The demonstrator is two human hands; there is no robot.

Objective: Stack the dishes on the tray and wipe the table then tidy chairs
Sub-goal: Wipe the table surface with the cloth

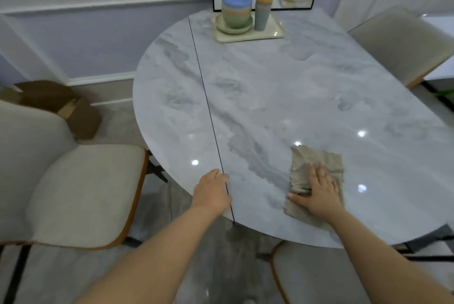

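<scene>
Pressing the cloth point(317, 176) flat, the right hand point(319, 195) spreads its fingers for wiping. The left hand point(212, 193) braces on the worktop point(270, 87) edge, fingers relaxed.

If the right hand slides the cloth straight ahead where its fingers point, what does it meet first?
Nothing nearby: ahead of the right hand and cloth lies bare table. The tray sits farther left, probably off that line.

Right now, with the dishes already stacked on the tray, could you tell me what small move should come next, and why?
Probably sweep the cloth forward across the table. The right hand presses flat on it near the front edge, the left hand rests on the rim, and the marble stretching toward the tray looks unwiped.
</scene>
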